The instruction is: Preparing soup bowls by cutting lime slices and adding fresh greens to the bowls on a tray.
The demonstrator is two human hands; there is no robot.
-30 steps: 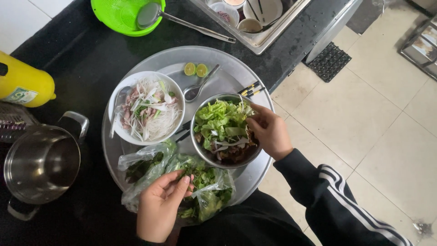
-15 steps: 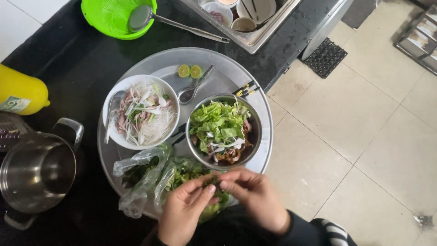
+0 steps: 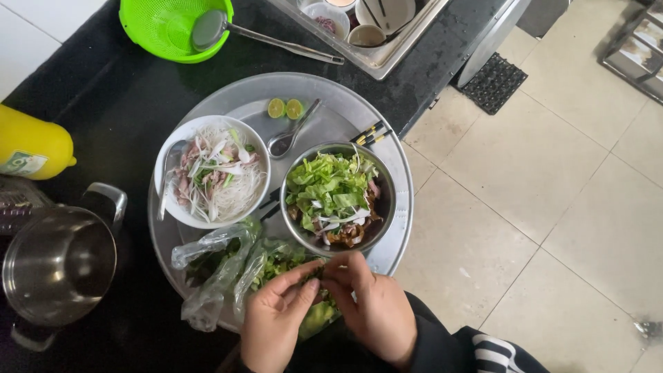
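My left hand (image 3: 275,318) and my right hand (image 3: 369,307) meet over a clear plastic bag of green leaves (image 3: 276,266) at the near edge of a round metal tray (image 3: 331,93); both pinch the leaves between their fingertips. Just beyond them stands a metal bowl (image 3: 338,197) filled with lettuce, onion and dark meat. A white bowl of noodles (image 3: 214,173) with meat and sliced onion sits to its left. A second, crumpled bag (image 3: 207,276) lies left of my left hand.
On the tray are also two lime halves (image 3: 285,108), a metal spoon (image 3: 290,135) and chopsticks (image 3: 369,135). A steel pot (image 3: 59,266) stands at the left, a yellow bottle (image 3: 31,146) behind it, a green colander with a ladle (image 3: 173,24) and a sink (image 3: 366,31) at the back.
My right hand left the metal bowl's rim and came down to join my left hand at the bag of leaves. The view shifted slightly.
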